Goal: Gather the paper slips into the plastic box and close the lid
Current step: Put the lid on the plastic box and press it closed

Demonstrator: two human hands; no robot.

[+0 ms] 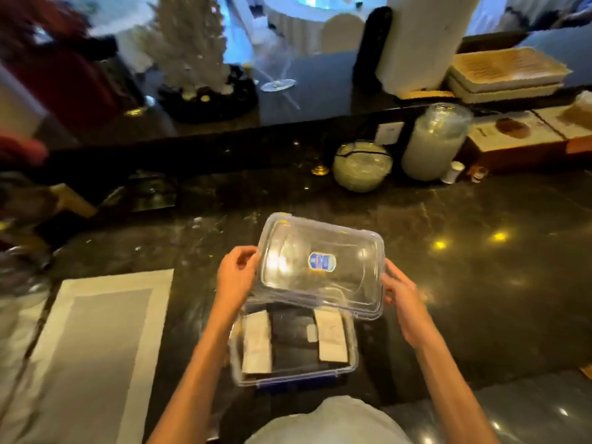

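A clear plastic box [235, 370] with a blue clip at its near side stands on the dark marble counter near its front edge. Inside lie paper slips: one stack [256, 342] at the left and another [331, 339] at the right, over something dark. I hold the clear lid [320, 264], with a blue oval sticker, tilted above the box's far half. My left hand [235, 277] grips the lid's left edge. My right hand [400, 293] grips its right edge.
A grey and white placemat [102, 344] lies to the left. At the back of the counter stand a round glass bowl [362, 166], a tall glass jar [432, 144] and a brown box [519, 145]. A raised ledge behind carries a white tree [192, 43] and stacked trays [506, 73].
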